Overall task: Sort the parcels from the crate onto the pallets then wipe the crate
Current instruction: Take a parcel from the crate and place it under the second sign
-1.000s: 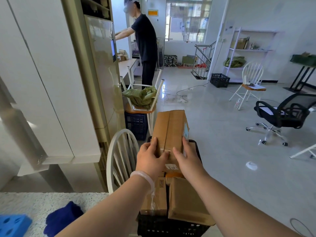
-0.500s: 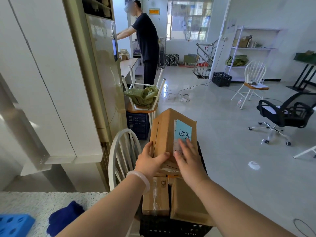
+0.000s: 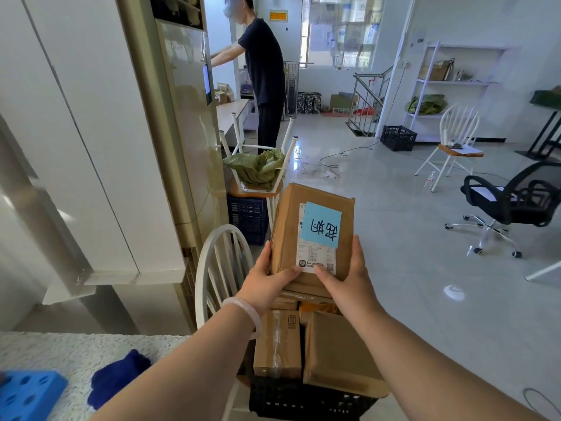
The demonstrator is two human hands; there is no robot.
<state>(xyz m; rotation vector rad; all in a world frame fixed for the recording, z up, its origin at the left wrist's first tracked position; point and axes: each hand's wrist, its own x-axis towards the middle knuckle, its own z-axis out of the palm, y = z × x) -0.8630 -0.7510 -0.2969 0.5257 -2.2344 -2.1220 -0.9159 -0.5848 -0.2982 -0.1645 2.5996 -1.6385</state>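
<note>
I hold a brown cardboard parcel (image 3: 285, 226) above the crate, its face turned toward me with a white shipping label and a blue sticky note (image 3: 321, 224) with handwriting. My left hand (image 3: 267, 281) grips its lower left corner and my right hand (image 3: 349, 278) grips its lower right edge. Below it stands the black plastic crate (image 3: 303, 401) on a white chair (image 3: 221, 278), with several more cardboard parcels (image 3: 337, 350) packed inside. A blue cloth (image 3: 118, 378) lies on the speckled counter at lower left, beside a blue perforated pallet (image 3: 27, 396).
A person in dark clothes (image 3: 264, 74) stands at a desk ahead. An upturned white stool with a green bag (image 3: 258, 168) sits on a dark crate. On the right are a black office chair (image 3: 510, 205), a white chair (image 3: 452, 147), cables and another black crate (image 3: 397, 138).
Both hands have lifted the top parcel and rotated it, so its labelled face with the blue note now faces me. The view has shifted slightly.
</note>
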